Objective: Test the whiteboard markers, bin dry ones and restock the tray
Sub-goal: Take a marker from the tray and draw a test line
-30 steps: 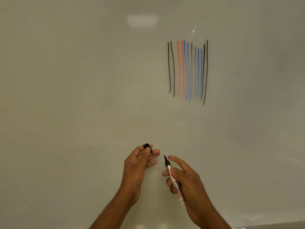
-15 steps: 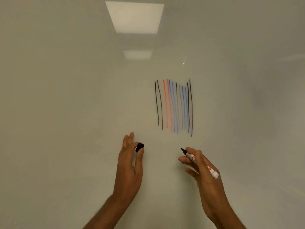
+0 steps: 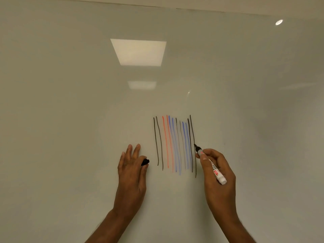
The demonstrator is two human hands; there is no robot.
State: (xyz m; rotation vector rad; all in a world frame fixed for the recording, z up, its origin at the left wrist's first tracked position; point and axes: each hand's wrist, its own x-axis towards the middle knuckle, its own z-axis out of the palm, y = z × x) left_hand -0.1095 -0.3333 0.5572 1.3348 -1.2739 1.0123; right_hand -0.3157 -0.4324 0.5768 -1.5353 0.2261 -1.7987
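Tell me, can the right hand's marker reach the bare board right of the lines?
Likely yes. The right hand holds the uncapped marker, tip beside the rightmost black line; the whiteboard just right of it is bare. The left hand, pinching the cap, is across the lines.

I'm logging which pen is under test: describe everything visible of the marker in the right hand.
The marker is slim, with a white plastic-looking barrel, red label, dark print, black nib and pale rear end. It is uncapped; the left hand pinches a black cap. The right hand grips it near the nib. It slants nib up-left, beside the rightmost black line on the whiteboard; whether the nib touches the board is unclear.
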